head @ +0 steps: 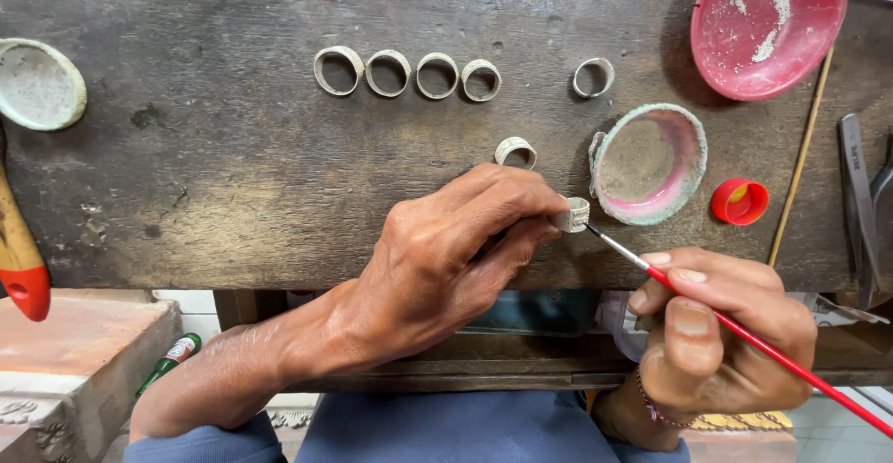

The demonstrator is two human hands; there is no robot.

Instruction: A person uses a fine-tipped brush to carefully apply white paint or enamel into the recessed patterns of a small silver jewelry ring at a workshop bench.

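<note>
Ring (577, 214) pinched at the tips of your left hand (446, 254), thumb and forefinger closed narrow on its left side, held just above the near edge of the counter (233, 174). Its open, worked face turns right, toward your right hand (716, 351), which lies nearer you and lower right of the ring. That hand's fingers (693, 319) are wrapped tight around a red-handled paintbrush (744, 333). The brush's long axis runs from near right up to far left, and its bristle tip touches the ring's right edge. So the ring sits up and left along the brush's own line, with your left hand the one on it.

Just beyond the ring, to its right, stands a small crusted dish (693, 161) with pink and green rim, and a red bottle cap (739, 202) beside it. Another ring (515, 152) lies just far of your left knuckles, and a row of four rings (406, 73) lies further back.
</note>
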